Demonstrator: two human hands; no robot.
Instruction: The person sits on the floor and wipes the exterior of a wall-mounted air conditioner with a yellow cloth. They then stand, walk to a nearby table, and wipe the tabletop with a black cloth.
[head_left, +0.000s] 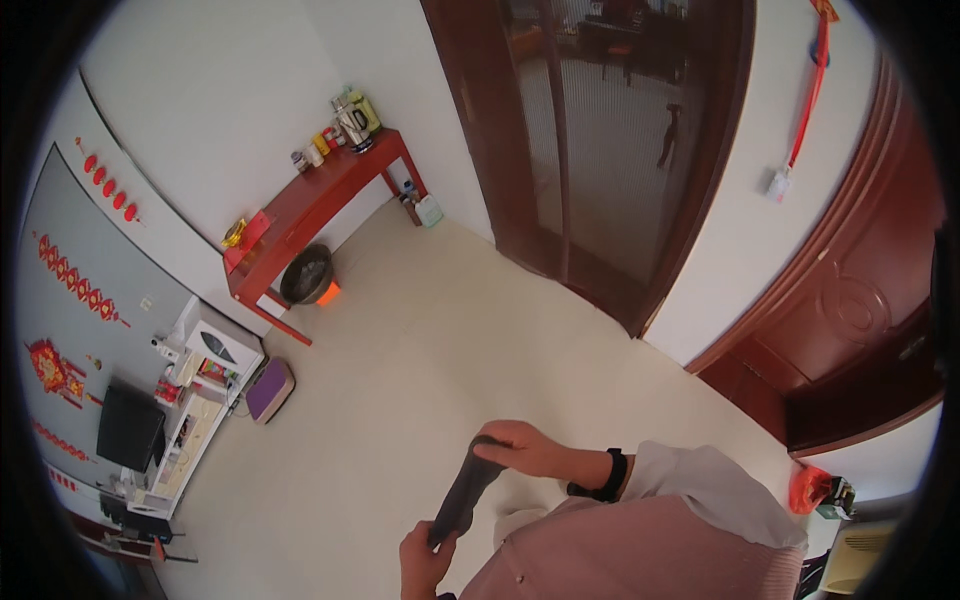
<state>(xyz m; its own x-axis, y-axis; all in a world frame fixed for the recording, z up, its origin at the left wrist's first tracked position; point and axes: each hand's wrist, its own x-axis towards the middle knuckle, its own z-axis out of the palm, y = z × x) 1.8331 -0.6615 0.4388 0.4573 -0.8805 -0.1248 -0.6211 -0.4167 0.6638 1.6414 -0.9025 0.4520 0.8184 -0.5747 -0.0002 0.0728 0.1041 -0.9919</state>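
A dark grey sock (464, 490) is stretched slantwise between my two hands, above the floor. My right hand (517, 448), with a black band (616, 474) on its wrist, grips the upper end, thumb lying over the fabric. At the lower end, my left hand (426, 559) pinches the sock between thumb and fingers. Close behind the hands is my own pink garment (600, 551), with a pale sleeve (694, 480) on the right arm.
Pale floor (390, 390) spreads before me. A red side table (322, 195) carries a steel thermos (351, 124), with a dark basin (307, 276) by its legs. A purple-topped box (271, 391) stands beside the white TV cabinet (191, 450). Brown doors (585, 187) are ahead and right.
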